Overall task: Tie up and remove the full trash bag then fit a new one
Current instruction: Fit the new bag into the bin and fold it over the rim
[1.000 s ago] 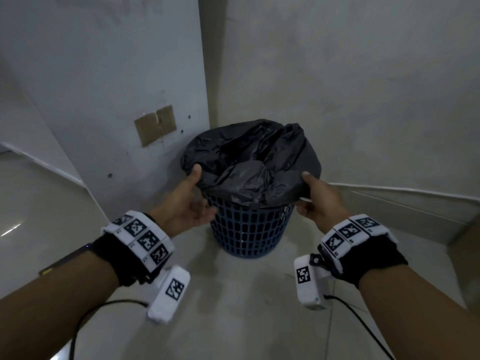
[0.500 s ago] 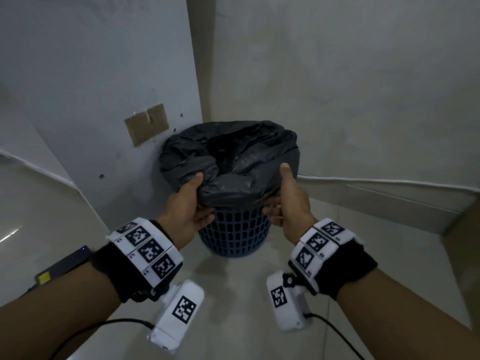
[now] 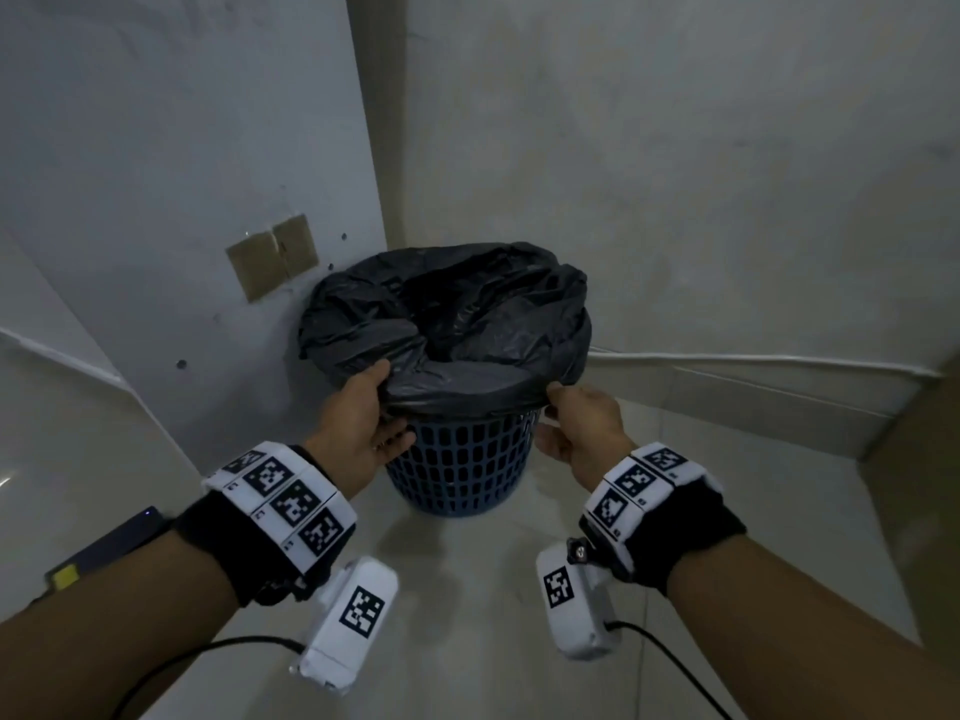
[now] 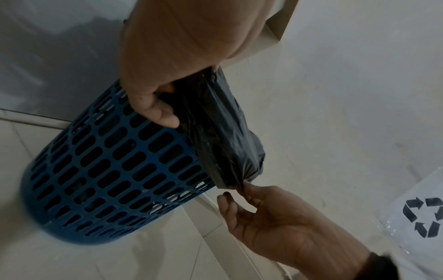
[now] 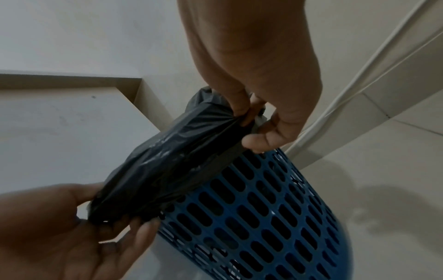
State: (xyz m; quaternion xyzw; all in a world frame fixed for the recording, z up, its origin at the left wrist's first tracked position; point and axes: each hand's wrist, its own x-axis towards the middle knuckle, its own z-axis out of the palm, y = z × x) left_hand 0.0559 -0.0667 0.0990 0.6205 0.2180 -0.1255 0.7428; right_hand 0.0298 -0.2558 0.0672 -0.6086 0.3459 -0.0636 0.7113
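Partly hidden: bag [image 3: 467,324] contents, bin [image 3: 462,459] interior

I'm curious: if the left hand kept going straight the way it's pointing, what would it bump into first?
Probably the black trash bag: the left hand already grips its folded edge at the rim of the blue basket, pointing into the bag.

We reach both forearms forward and down, each wrist strapped with a black band. Our left hand [image 3: 358,428] sits at about 8 o'clock, thumb up on top and fingers curled beneath in a grip. Our right hand [image 3: 582,431] sits at about 4 o'clock, thumb and forefinger pinched together, the other fingers [image 5: 271,140] loosely bent below.
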